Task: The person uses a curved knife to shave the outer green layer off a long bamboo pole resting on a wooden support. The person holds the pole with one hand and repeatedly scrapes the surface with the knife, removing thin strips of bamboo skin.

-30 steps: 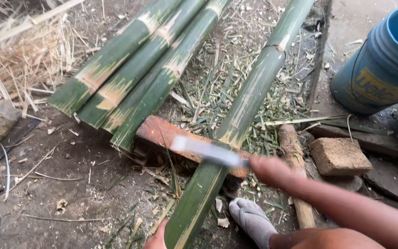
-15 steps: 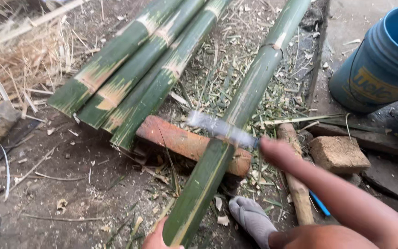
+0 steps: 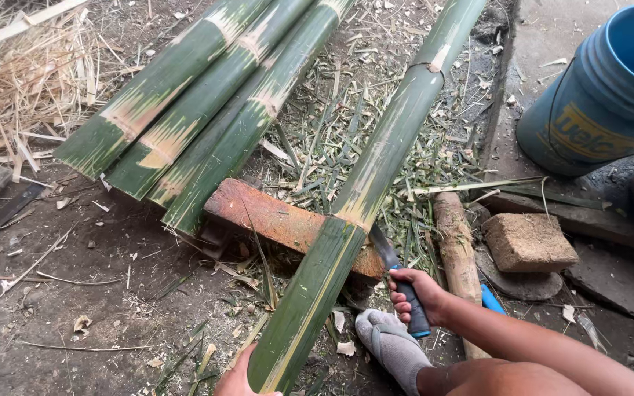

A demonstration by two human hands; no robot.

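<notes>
The bamboo pole (image 3: 365,183) rests across the reddish wood block (image 3: 273,220). The right hand (image 3: 416,293), clamped on the knife (image 3: 398,275), has swung down since a second ago; the blade now meets the pole beside that block. The left hand (image 3: 240,378) grips the pole's near end.

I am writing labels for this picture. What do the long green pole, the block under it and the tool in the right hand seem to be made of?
Pole: fresh bamboo, glossy green skin with ringed nodes. Block: probably weathered wood, reddish and rough. Knife in the right hand: dull grey blade, likely steel; dark handle, material unclear.
</notes>
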